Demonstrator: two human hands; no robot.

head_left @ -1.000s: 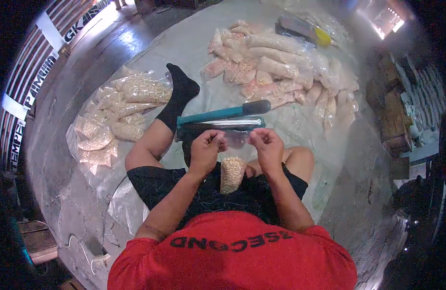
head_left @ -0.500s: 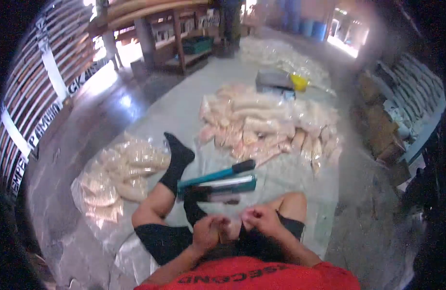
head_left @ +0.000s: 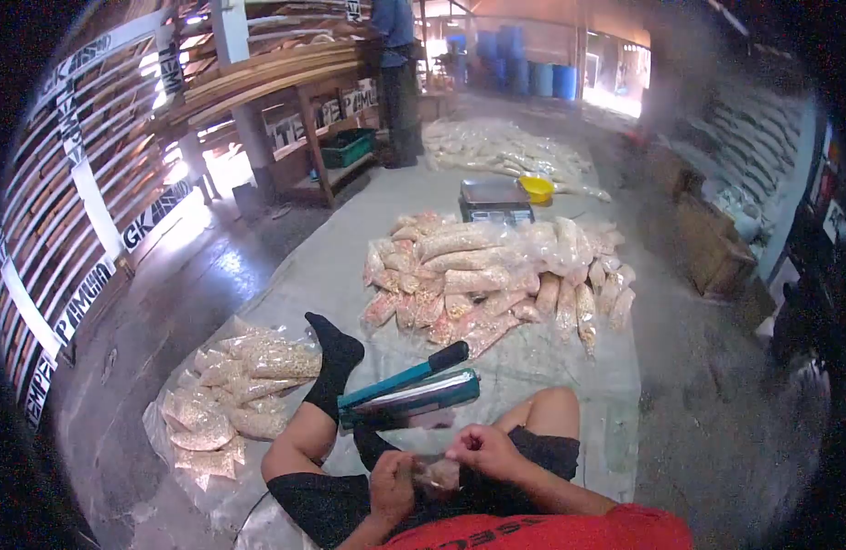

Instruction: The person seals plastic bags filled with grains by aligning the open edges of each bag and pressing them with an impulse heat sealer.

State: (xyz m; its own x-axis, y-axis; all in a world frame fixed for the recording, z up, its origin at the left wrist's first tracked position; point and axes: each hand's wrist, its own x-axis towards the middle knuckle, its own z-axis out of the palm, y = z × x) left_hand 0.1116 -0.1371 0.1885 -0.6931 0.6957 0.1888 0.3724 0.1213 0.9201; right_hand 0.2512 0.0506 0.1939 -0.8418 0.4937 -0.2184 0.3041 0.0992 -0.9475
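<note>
A clear plastic bag [head_left: 439, 474] with pale contents is between my hands, over my lap. My left hand [head_left: 393, 486] is closed on the bag's left side. At its upper right edge, my right hand [head_left: 485, 453] pinches with thumb and fingers. Just beyond my hands lies a teal bag sealer [head_left: 423, 400], its long lever [head_left: 400, 377] raised a little off the base. My legs bend around it, with a dark-socked foot [head_left: 335, 353] on its left. The bag's lower part is partly hidden by my hands.
Filled clear bags [head_left: 244, 380] are heaped at left, with a bigger pile [head_left: 478, 275] ahead. Behind that stand a scale [head_left: 496, 202] and a yellow bowl [head_left: 536, 189]. A person [head_left: 400, 82] stands by a wooden bench [head_left: 318, 137]. Cardboard boxes [head_left: 707, 243] line the right.
My view has tilted up, so the piles and sealer sit lower in the picture. Both hands stay at the bag, the right one now slightly higher than the left.
</note>
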